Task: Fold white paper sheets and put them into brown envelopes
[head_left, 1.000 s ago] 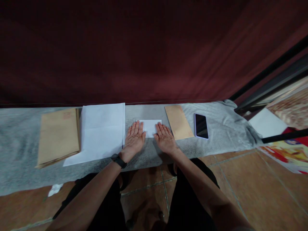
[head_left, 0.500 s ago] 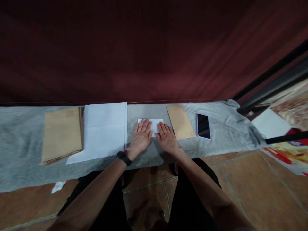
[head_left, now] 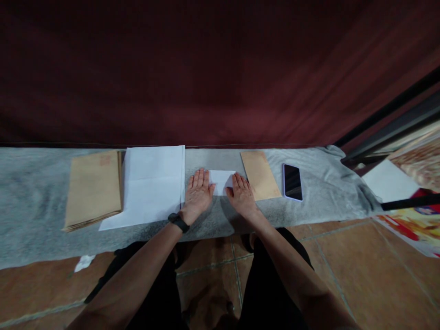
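Observation:
A small folded piece of white paper [head_left: 221,182] lies flat on the grey cloth [head_left: 220,215] between my hands. My left hand [head_left: 198,191] rests palm down over its left end, fingers stretched out. At the right end my right hand [head_left: 241,195] lies flat too, its fingers pointing away from me. Just right of that hand is a single brown envelope [head_left: 261,174]. Left of my left hand lie large white paper sheets [head_left: 154,183], partly under a stack of brown envelopes [head_left: 94,188].
A phone [head_left: 292,182] with a light purple edge lies right of the single envelope. Behind the cloth rises a dark red fabric [head_left: 206,114]. Dark bars [head_left: 388,110] stand at the right. On the tiled floor [head_left: 378,261] is a white scrap [head_left: 84,262].
My left hand has slid left along the folded paper, uncovering more of its middle. My right hand has shifted slightly right.

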`<act>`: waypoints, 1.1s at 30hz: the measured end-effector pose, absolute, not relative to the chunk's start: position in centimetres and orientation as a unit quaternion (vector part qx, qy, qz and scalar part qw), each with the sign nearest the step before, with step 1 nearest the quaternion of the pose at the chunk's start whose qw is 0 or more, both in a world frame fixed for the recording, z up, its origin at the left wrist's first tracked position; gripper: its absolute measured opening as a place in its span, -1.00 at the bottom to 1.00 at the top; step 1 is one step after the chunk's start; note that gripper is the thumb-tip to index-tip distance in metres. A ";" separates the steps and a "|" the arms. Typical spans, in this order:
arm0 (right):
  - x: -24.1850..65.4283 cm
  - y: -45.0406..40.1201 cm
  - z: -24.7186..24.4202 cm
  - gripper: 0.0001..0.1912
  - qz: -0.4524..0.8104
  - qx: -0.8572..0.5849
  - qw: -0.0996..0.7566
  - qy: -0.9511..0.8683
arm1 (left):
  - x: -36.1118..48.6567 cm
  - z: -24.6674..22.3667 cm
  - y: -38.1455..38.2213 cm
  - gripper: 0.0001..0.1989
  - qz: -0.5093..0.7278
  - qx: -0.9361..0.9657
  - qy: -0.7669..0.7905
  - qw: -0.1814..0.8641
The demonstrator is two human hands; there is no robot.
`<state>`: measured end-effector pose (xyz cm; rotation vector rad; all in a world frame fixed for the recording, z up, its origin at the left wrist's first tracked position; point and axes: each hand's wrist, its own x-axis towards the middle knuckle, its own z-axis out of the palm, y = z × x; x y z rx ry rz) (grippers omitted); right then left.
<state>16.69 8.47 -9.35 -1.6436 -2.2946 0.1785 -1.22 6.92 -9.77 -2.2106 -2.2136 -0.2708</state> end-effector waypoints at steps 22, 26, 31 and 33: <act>14.3 8.3 -8.9 -0.44 0.082 -0.500 0.169 -0.845 | -0.8 -9.3 6.8 -0.37 -0.080 -0.699 -0.711 -0.005; 14.2 7.8 -10.0 -0.43 0.069 -0.505 0.140 -0.849 | -0.9 -9.5 6.8 -0.36 -0.085 -0.702 -0.707 -0.010; 14.9 8.1 -10.1 -0.43 0.051 -0.519 0.127 -0.844 | -1.1 -9.6 6.7 -0.37 -0.094 -0.705 -0.703 -0.019; 15.1 8.2 -10.1 -0.43 0.045 -0.520 0.127 -0.844 | -1.1 -9.5 6.6 -0.37 -0.093 -0.707 -0.701 -0.021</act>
